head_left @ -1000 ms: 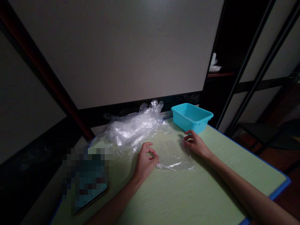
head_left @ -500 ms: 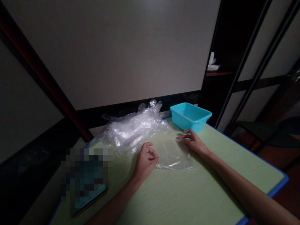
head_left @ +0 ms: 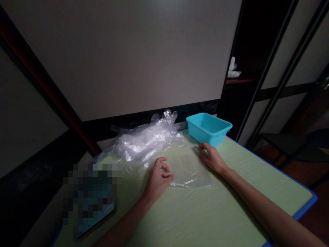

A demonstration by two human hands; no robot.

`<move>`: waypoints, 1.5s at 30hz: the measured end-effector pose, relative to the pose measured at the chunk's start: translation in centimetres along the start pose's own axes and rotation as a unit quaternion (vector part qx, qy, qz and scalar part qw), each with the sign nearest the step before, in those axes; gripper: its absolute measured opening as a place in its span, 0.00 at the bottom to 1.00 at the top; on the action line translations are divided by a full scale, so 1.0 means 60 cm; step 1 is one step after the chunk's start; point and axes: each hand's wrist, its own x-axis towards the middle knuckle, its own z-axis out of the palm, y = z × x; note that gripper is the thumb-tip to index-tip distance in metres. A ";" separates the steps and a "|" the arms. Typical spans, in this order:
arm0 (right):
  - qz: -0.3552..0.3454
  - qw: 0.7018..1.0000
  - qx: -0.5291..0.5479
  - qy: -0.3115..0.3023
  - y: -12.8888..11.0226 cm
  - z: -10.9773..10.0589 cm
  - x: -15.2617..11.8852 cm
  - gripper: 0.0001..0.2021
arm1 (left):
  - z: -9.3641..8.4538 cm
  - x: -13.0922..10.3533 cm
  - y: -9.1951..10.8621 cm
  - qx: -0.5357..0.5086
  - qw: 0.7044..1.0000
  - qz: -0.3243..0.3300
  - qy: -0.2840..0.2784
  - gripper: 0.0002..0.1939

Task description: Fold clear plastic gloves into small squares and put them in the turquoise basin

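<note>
A thin, clear plastic glove appears to lie folded nearly flat on the pale green table, between my hands. My left hand is at its left edge, fingers loosely curved and apart, the thumb tip beside the film. At the upper right edge rests my right hand, also loosely bent with a gap between thumb and fingers. Neither hand visibly grips the film. Behind my left hand spreads a heap of crumpled clear plastic gloves, some finger shapes sticking up at its far end.
A turquoise plastic basin stands at the table's far right corner, just beyond my right hand. At the left lies a blurred-out, tablet-like object. The green table has a blue rim and touches a cabinet panel. A dark chair is at right.
My right hand has drawn its fingers together and shifted slightly at the film's edge. The film lies flatter on its right side. My left hand has barely moved.
</note>
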 end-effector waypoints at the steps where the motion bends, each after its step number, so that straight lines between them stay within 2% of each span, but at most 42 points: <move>1: -0.009 1.000 -0.012 -0.002 -0.001 -0.001 -0.001 0.10 | -0.002 0.000 0.000 0.004 1.000 0.000 -0.013 0.24; 6: -0.034 0.998 -0.045 0.000 -0.007 -0.004 -0.002 0.07 | -0.008 -0.001 -0.003 0.001 0.998 -0.010 -0.058 0.27; 15: -0.007 0.999 -0.037 0.022 -0.020 -0.024 -0.014 0.08 | -0.008 0.002 0.002 -0.025 0.997 -0.023 -0.066 0.26; 24: -0.003 0.999 -0.042 -0.008 -0.018 -0.019 -0.015 0.08 | -0.020 -0.001 0.002 -0.007 0.990 -0.006 -0.142 0.36; 31: -0.003 0.998 -0.059 -0.019 -0.016 -0.018 -0.014 0.07 | -0.024 0.001 0.006 -0.002 0.985 -0.009 -0.175 0.41; 38: -0.001 0.998 -0.060 -0.017 -0.013 -0.018 -0.014 0.08 | -0.023 0.000 0.011 -0.010 0.986 -0.024 -0.166 0.41; 45: -0.006 0.999 -0.035 -0.015 -0.032 -0.028 -0.020 0.07 | -0.020 0.000 0.008 -0.086 0.987 -0.018 -0.135 0.32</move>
